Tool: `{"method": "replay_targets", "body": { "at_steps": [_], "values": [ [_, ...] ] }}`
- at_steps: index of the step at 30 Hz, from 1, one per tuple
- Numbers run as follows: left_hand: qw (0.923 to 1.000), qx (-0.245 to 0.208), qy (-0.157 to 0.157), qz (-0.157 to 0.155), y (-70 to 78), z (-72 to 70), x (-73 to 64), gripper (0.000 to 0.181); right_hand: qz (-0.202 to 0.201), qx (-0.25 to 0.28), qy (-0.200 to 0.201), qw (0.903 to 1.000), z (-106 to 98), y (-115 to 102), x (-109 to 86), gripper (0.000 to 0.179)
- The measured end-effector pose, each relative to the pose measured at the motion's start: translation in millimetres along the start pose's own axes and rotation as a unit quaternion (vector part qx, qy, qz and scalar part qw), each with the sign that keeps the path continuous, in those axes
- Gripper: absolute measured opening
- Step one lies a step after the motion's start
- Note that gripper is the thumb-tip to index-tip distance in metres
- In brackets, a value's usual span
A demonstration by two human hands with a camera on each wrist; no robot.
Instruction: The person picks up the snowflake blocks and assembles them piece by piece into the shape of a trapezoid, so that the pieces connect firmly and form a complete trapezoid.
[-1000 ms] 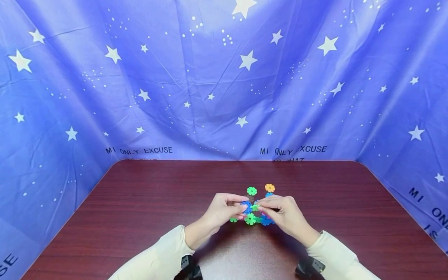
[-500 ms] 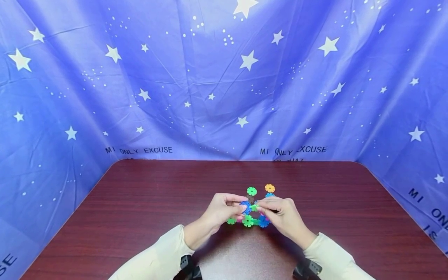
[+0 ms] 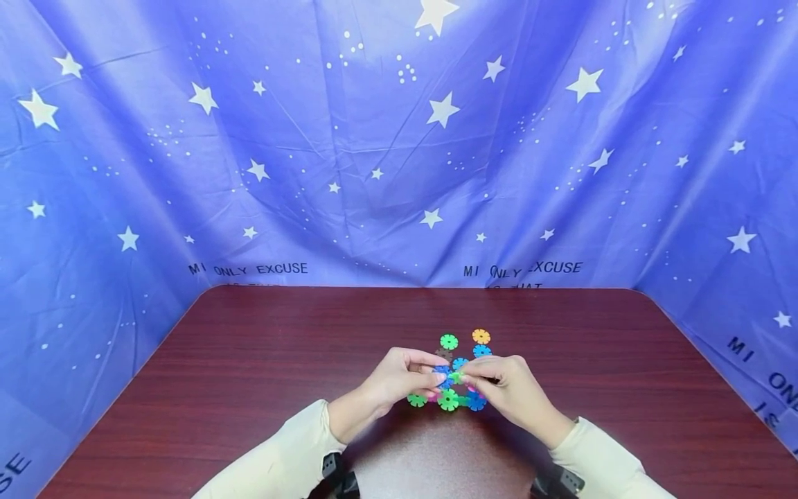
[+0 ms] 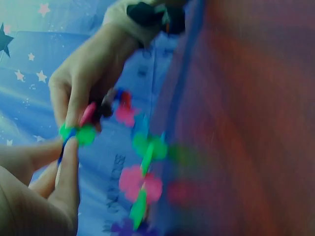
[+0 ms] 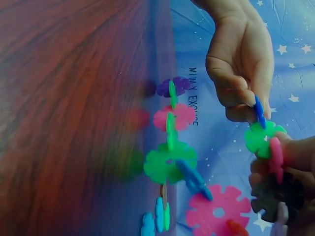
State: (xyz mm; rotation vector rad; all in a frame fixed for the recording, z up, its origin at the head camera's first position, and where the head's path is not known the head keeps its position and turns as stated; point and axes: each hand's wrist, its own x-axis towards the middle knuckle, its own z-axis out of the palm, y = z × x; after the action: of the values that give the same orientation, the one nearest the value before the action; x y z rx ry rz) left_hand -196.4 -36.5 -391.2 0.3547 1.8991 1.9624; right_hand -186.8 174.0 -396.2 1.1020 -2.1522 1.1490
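My left hand (image 3: 389, 384) pinches a blue notched snowflake disc (image 5: 259, 112) between thumb and fingers. A green snowflake disc (image 5: 255, 141) meets its edge. My right hand (image 3: 516, 389) pinches at this green disc and a pink disc (image 5: 276, 156) beside it, with a dark disc (image 5: 278, 196) just below. Discs linked edge to edge form a build around and beneath both hands. Its front row shows green discs (image 3: 448, 400) and a blue one (image 3: 476, 401). Behind the hands a green disc (image 3: 449, 342) and an orange disc (image 3: 481, 337) stand up. My fingers hide part of the build.
The dark red wooden table (image 3: 280, 333) lies under the hands. A blue-purple cloth (image 3: 349, 138) with white stars hangs along its back and sides. Black camera straps (image 3: 337, 475) sit at both wrists.
Both hands, with the discs they hold, have shifted slightly toward the body. The front row of the build swung a little left, then back right. The grips look the same.
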Motion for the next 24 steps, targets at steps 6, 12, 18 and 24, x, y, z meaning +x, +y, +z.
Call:
{"method": "replay_targets", "body": {
  "at_steps": [6,12,18,24],
  "values": [
    [0.9964,0.080,-0.027,0.011,5.6,-12.0,11.4,0.030,0.059,0.025,-0.047,0.9968,-18.2,6.4,-7.3,0.015],
    [0.9969,0.071,-0.034,0.004,-3.8,-20.6,32.2,0.030,0.108,0.060,-0.101,0.9871,-40.2,10.6,-14.0,0.011],
    [0.9956,0.064,-0.067,-0.015,-23.9,-6.1,47.9,0.026,0.111,0.072,-0.137,0.9816,-57.1,12.5,-15.5,0.010],
    [0.9907,0.121,-0.057,-0.022,-30.7,16.6,56.6,0.021,0.130,0.107,-0.168,0.9712,-67.5,19.0,-17.7,0.011]
  ]
}}
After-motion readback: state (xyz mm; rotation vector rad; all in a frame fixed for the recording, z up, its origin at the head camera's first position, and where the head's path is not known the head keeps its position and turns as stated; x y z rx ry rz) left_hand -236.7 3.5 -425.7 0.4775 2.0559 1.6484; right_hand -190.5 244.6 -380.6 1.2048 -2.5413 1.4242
